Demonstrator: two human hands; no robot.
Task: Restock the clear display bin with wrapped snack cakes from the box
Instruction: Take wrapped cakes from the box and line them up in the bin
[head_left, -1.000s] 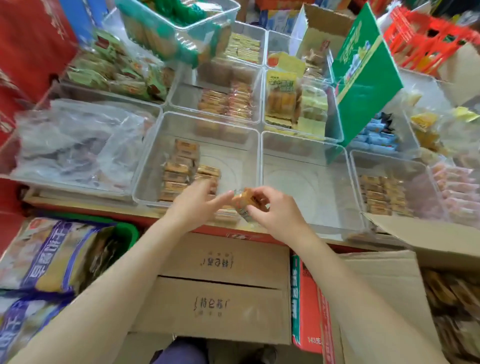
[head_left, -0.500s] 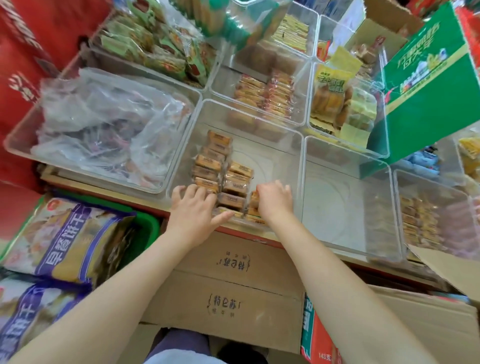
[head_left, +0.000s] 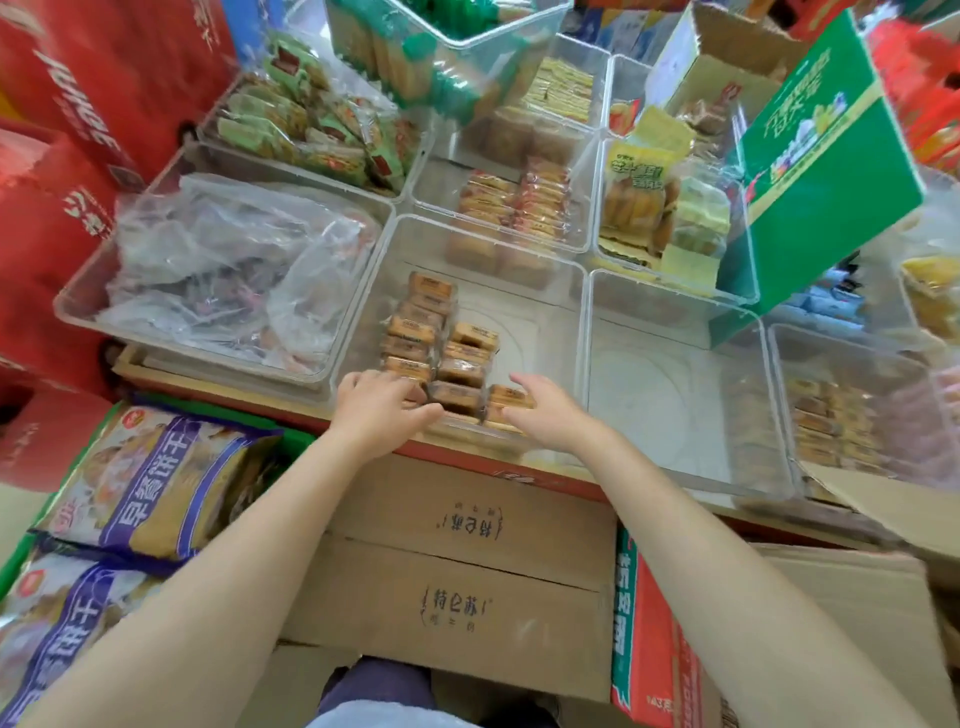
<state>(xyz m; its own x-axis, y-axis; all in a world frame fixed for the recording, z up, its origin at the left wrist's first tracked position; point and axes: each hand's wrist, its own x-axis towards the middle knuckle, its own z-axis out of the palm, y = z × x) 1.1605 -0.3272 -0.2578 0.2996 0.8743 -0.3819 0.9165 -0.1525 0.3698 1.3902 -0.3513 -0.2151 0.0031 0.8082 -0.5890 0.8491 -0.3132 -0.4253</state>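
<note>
The clear display bin (head_left: 545, 291) sits in the middle of the shelf. Several wrapped snack cakes (head_left: 415, 332) stand in two rows at its front left. My left hand (head_left: 382, 408) lies with straight fingers on the nearest cakes of the left row. My right hand (head_left: 553, 413) holds the end of one wrapped cake (head_left: 511, 397) between thumb and fingers, low at the bin's front wall beside the second row. An open cardboard box (head_left: 857, 587) stands at the lower right; its contents are out of view.
An empty clear bin (head_left: 670, 395) adjoins on the right, and a bin of crumpled plastic bags (head_left: 223, 270) on the left. More snack bins stand behind. Closed cardboard cartons (head_left: 457, 561) lie below my arms, and large biscuit bags (head_left: 156, 483) at lower left.
Both hands moved from in front of the bin down into it. The cake my right hand held in the air now lies beside the second row.
</note>
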